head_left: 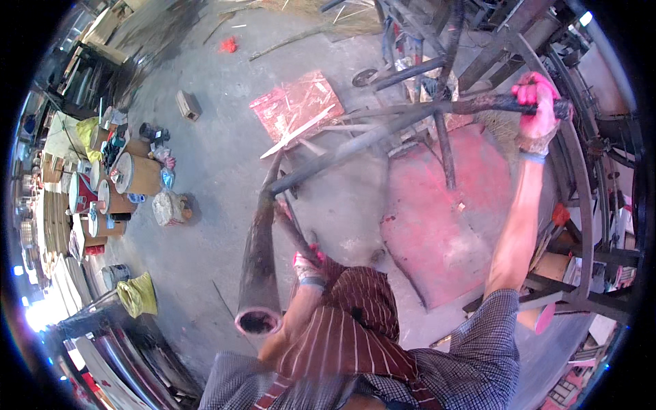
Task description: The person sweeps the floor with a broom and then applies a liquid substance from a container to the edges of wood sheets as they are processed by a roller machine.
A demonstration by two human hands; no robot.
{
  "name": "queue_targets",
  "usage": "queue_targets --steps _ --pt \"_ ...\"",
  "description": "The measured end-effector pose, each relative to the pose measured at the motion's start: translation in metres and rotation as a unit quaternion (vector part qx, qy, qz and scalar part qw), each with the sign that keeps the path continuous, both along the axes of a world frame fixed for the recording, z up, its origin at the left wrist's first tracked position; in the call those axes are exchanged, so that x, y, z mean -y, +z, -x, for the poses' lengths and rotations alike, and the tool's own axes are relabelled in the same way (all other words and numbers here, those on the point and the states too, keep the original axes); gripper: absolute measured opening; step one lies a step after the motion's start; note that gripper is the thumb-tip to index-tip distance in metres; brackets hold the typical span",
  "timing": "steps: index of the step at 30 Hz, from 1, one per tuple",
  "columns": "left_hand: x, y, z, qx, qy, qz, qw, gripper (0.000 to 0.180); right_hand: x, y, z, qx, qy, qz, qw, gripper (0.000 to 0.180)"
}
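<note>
The head view, a wide fisheye, looks steeply down from above and behind both hands, facing forward over the floor (225,130). The left hand (309,264) sits low and central, the right hand (536,113) farther out; left of both, the glaring rim seems bent.

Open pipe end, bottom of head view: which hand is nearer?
Left. The left hand is above and right of the open pipe end; the right hand is far off at the picture's upper right.
</note>
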State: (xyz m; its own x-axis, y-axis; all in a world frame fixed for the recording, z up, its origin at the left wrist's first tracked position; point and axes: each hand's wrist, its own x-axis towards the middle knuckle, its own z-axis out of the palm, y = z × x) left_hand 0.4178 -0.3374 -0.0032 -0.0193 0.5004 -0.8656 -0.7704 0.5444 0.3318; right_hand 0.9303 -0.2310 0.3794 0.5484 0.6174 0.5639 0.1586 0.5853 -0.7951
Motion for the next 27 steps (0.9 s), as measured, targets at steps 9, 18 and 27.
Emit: queue_targets --steps 9,18,27 --pt "0.022 0.012 0.053 -0.181 -0.012 -0.067 0.981 0.029 0.094 -0.015 0.065 -0.001 -0.090 -0.066 0.994 0.024" --pt "-0.071 0.061 0.112 -0.296 -0.060 -0.123 0.945 0.032 0.035 0.015 0.109 -0.066 -0.089 -0.070 0.991 0.015" --pt "-0.034 0.068 0.038 -0.291 0.030 -0.121 0.948 0.038 0.013 0.020 0.045 -0.027 -0.040 -0.086 0.995 0.019"
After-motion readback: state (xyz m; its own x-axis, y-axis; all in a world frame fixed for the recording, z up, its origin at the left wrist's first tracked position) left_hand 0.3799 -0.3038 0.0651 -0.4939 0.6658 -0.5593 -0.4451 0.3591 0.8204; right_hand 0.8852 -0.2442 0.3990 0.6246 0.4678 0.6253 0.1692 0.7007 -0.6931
